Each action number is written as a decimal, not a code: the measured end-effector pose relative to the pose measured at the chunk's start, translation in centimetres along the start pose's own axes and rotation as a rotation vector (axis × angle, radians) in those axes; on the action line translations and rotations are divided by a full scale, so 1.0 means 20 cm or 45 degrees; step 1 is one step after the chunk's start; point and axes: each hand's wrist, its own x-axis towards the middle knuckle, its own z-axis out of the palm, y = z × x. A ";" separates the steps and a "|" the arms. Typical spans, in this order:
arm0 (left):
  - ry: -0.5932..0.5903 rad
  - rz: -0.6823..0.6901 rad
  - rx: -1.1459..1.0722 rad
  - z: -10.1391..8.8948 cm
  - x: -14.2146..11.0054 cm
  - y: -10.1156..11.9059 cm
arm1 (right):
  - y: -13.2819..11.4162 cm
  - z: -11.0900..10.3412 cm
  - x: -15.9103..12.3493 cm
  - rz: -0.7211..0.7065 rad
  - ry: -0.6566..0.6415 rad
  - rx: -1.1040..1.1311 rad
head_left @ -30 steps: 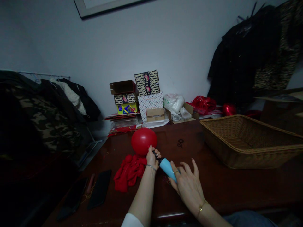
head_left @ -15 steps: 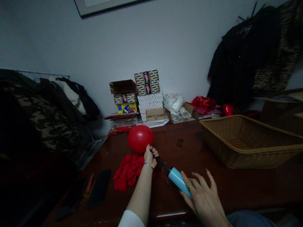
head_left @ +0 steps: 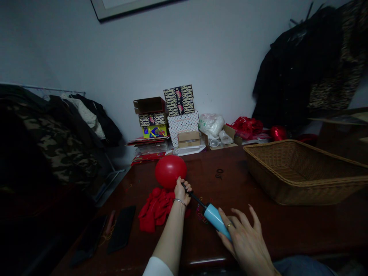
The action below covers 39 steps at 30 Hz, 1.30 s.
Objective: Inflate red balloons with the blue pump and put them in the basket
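A round red balloon (head_left: 170,171) sits at the front end of a hand pump with a light-blue barrel (head_left: 216,220) and a black rod. My left hand (head_left: 183,189) is closed around the pump's black end, right where the balloon's neck would be; the neck itself is hidden by the fingers. My right hand (head_left: 246,237) grips the blue barrel near its rear between thumb and index finger, its other fingers lifted and spread. Under and left of the balloon lies a crumpled heap of red cloth-like material (head_left: 156,210). Small coloured bands (head_left: 201,214) lie beside the rod.
To the right stands a wicker basket (head_left: 301,191). Black rings (head_left: 219,173) lie mid-table. Stacked boxes (head_left: 183,122), a white plastic bag (head_left: 212,124) and red bundles (head_left: 246,127) line the wall. Two dark flat items (head_left: 122,229) rest at the left edge.
The balloon sits very slightly lower in view, and the pump and right hand have shifted a little to the left. Both grips look the same.
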 end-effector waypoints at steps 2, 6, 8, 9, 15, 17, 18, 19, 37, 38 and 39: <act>-0.003 -0.006 -0.009 0.00 -0.01 0.00 | -0.03 0.00 0.03 0.025 -0.038 -0.008; 0.007 -0.006 -0.005 0.02 -0.02 -0.02 | -0.08 0.02 0.11 0.053 -0.090 -0.022; 0.010 -0.007 0.009 0.02 -0.03 -0.03 | -0.10 0.04 0.15 0.054 -0.090 -0.026; 0.009 -0.006 0.019 0.02 -0.03 -0.03 | -0.11 0.04 0.17 0.056 -0.086 -0.029; -0.007 0.005 0.066 0.02 -0.03 -0.05 | -0.14 0.06 0.21 0.063 -0.097 -0.044; -0.016 0.006 0.076 0.02 -0.03 -0.05 | -0.14 0.06 0.20 0.072 -0.094 -0.031; -0.023 0.004 0.083 0.02 -0.02 -0.05 | -0.14 0.06 0.20 0.079 -0.089 -0.022; -0.027 0.002 0.090 0.02 -0.02 -0.05 | -0.13 0.06 0.19 0.084 -0.082 -0.013; -0.008 0.024 0.067 0.05 0.00 -0.03 | 0.03 0.03 -0.04 0.018 0.094 0.006; 0.000 0.020 0.059 0.05 0.00 -0.03 | 0.03 0.03 -0.04 0.019 0.093 0.000; 0.007 0.014 0.051 0.05 0.00 -0.03 | 0.03 0.03 -0.03 0.023 0.088 -0.006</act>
